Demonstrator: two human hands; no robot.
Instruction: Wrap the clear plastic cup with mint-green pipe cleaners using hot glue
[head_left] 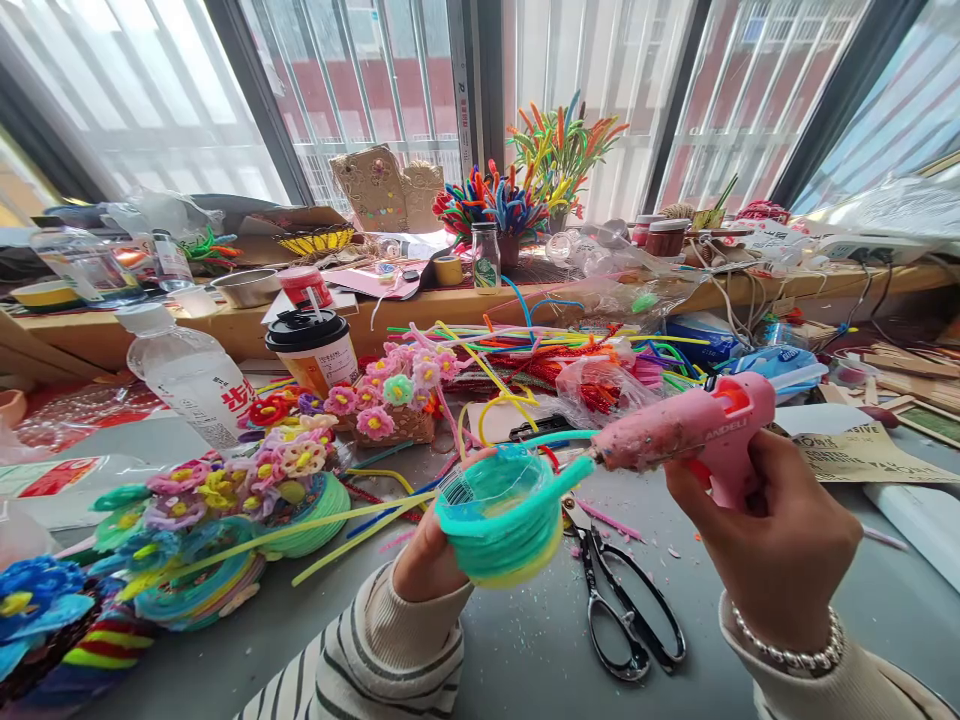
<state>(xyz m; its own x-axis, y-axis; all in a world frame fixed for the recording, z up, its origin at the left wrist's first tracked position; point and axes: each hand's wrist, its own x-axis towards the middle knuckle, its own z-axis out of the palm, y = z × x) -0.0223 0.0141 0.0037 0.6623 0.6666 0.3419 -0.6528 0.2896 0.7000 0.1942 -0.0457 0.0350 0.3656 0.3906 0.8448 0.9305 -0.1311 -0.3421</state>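
My left hand [429,556] is closed around a small clear cup [501,535] wrapped in teal pipe cleaner, with a yellow band near its base. Most of the fingers are hidden behind the cup. From its rim, a loose teal pipe cleaner end [564,484] sticks out to the right. My right hand [780,520] grips a pink hot glue gun [675,425] by its handle. The gun's nozzle points left and is close to the loose teal end; whether they touch I cannot tell. Black-handled scissors [626,600] lie on the grey table below.
Pipe cleaner flowers [225,490] in wrapped pots stand at left, near a water bottle [187,375] and a lidded coffee cup [313,350]. Loose pipe cleaners [517,365] are heaped behind my hands. A glass bottle [485,258] stands on the wooden ledge [420,308].
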